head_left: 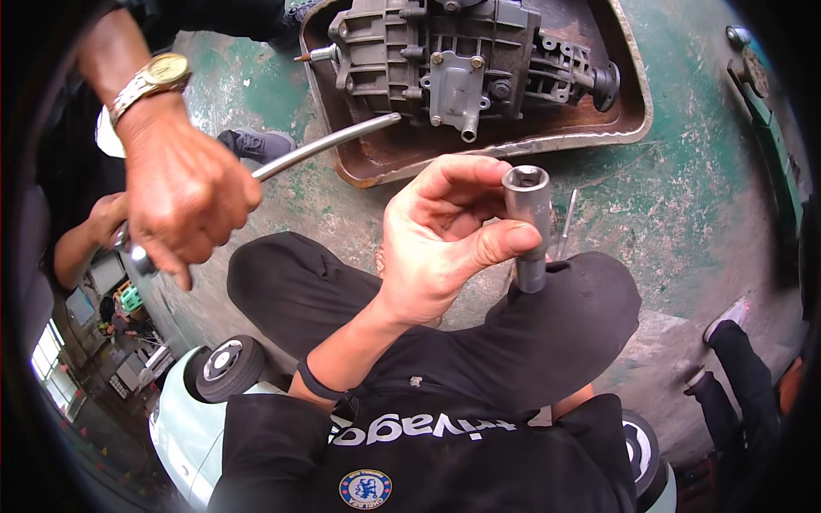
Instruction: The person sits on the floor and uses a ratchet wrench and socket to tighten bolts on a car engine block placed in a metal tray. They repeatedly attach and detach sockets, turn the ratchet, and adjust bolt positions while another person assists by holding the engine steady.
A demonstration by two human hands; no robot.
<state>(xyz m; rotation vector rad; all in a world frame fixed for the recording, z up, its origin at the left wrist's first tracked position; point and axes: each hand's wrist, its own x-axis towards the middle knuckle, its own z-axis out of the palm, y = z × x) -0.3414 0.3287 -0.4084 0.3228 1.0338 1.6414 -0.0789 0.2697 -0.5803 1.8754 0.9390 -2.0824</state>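
My left hand (440, 244) is closed on an upright steel socket piece (528, 205), its thumb and fingers gripping the side, with the open square end up. Below it is my crossed leg in dark trousers (581, 325). My right forearm (571, 403) shows at the lower right, but its hand is hidden. Beyond my left hand, a gearbox housing (428, 64) lies in a rusty metal tray (633, 120). A thin metal rod (568, 218) shows behind the socket.
At left, a co-worker's hand (190, 201) wearing a watch grips a long steel bar (316, 147); another hand (104, 222) is behind it. Pale green wheeled seats or car bodies (184, 427) flank me. Another person's legs (731, 380) are at right, near green metal equipment (774, 154).
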